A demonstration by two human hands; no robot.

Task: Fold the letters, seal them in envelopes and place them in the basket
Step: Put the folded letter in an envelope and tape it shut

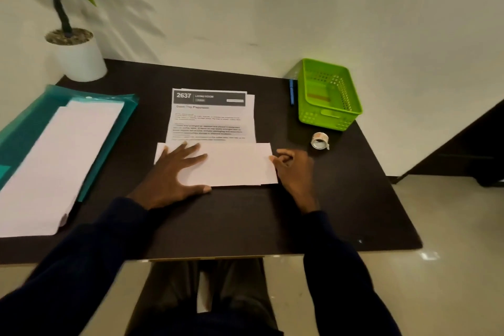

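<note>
Two hands at white printed letter (bottom folded up): left hand pressing flat; right hand curled at edge, grip unclear.

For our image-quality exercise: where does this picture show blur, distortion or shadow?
Head view: plant leaves and the white papers at left smear with blur; the letter has unreadable small print; the table edges bow from the wide lens; soft leaf shadows fall on the wall.

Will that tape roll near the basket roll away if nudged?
Probably not far: the tape roll seems to lie on its flat side, so it should slide. It looks small and light, and its loose end may stick.
</note>
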